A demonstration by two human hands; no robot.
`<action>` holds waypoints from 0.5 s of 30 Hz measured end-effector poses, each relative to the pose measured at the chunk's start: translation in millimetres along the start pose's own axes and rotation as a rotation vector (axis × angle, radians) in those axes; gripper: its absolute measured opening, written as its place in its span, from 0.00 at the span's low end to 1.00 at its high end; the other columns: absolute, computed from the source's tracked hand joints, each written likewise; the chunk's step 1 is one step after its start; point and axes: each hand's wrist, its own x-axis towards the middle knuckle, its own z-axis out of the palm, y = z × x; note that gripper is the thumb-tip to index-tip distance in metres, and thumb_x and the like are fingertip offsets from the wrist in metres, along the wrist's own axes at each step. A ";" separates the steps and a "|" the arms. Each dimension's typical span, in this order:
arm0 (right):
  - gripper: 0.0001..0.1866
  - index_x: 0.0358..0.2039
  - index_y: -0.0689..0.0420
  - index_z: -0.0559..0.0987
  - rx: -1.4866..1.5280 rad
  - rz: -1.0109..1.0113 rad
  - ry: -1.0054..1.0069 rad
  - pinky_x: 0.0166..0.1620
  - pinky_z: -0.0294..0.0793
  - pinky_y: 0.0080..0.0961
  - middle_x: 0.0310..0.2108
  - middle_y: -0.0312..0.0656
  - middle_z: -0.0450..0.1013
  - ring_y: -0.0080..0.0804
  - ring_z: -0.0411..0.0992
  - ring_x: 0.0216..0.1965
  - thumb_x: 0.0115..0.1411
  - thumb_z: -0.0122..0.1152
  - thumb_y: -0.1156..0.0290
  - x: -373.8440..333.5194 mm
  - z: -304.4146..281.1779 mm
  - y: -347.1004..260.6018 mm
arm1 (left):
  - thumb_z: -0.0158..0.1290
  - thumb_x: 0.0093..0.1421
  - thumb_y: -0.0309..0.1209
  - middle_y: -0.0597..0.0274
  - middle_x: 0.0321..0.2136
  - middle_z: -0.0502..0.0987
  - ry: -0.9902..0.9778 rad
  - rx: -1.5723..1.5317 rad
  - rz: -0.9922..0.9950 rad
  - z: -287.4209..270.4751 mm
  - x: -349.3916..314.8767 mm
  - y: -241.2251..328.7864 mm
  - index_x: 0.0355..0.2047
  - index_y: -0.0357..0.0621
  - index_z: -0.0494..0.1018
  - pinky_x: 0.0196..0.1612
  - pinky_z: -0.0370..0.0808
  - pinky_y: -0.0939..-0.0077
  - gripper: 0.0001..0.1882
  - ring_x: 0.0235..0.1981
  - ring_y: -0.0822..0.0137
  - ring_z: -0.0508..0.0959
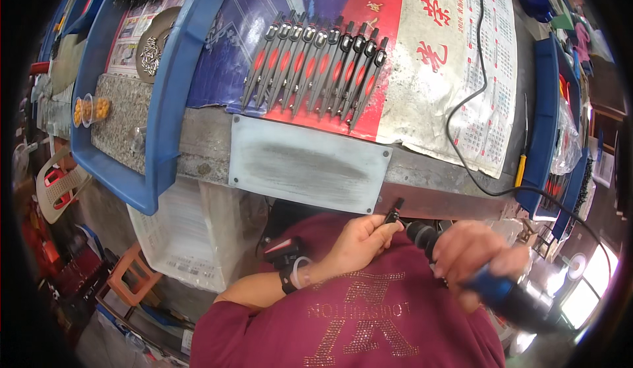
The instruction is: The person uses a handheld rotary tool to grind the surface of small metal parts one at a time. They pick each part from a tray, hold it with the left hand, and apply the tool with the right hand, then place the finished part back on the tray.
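In front of my body, my left hand [361, 241] is closed around a small black compass [395, 211] like those in the row; its top pokes up past the fingers and the rest is hidden. My right hand [476, 257] wraps around a blue-and-black electric screwdriver [504, 290], slightly blurred. The driver's dark nose [422, 235] points left at the compass, its tip right beside my left fingertips; whether it touches I cannot tell. On the bench, several grey drawing compasses [316, 68] with red inserts lie side by side in a slanted row.
A pale, smudged metal plate [306, 163] sits at the bench's front edge. Left stands a blue tray [168, 104] with a bowl [146, 51] of small metal parts and yellow-filled cups [92, 111]. A black cord [455, 114] crosses the papers. At right are a yellow-handled screwdriver [521, 169] and blue bins [547, 104].
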 end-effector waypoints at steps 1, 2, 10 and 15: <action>0.30 0.46 0.57 0.64 -0.001 0.027 -0.120 0.27 0.78 0.37 0.25 0.48 0.75 0.42 0.77 0.23 0.47 0.73 0.77 -0.2 -6.5 -2.9 | 0.51 0.68 0.34 0.75 0.21 0.69 -0.007 0.010 0.034 0.6 -0.1 -0.6 0.37 0.39 0.76 0.22 0.61 0.87 0.11 0.20 0.84 0.65; 0.29 0.46 0.58 0.64 -0.039 0.028 -0.148 0.27 0.78 0.36 0.26 0.49 0.75 0.42 0.77 0.23 0.47 0.73 0.77 -4.7 -6.0 -3.6 | 0.49 0.69 0.33 0.75 0.21 0.68 0.000 0.026 0.046 1.3 -0.5 -1.4 0.37 0.39 0.75 0.22 0.60 0.88 0.10 0.20 0.84 0.63; 0.29 0.45 0.57 0.63 -0.296 -0.064 0.138 0.25 0.79 0.35 0.26 0.47 0.75 0.41 0.77 0.22 0.49 0.73 0.74 -37.1 26.2 -3.1 | 0.48 0.69 0.30 0.76 0.22 0.68 0.009 0.047 0.090 2.0 -1.0 -3.8 0.39 0.38 0.75 0.25 0.59 0.88 0.09 0.23 0.84 0.63; 0.27 0.42 0.58 0.64 -0.249 -0.072 0.062 0.25 0.79 0.34 0.26 0.47 0.75 0.40 0.76 0.22 0.47 0.74 0.76 -21.9 21.8 1.0 | 0.49 0.68 0.29 0.76 0.23 0.69 0.059 0.155 0.113 2.6 0.4 -6.9 0.39 0.37 0.75 0.25 0.60 0.87 0.09 0.23 0.84 0.64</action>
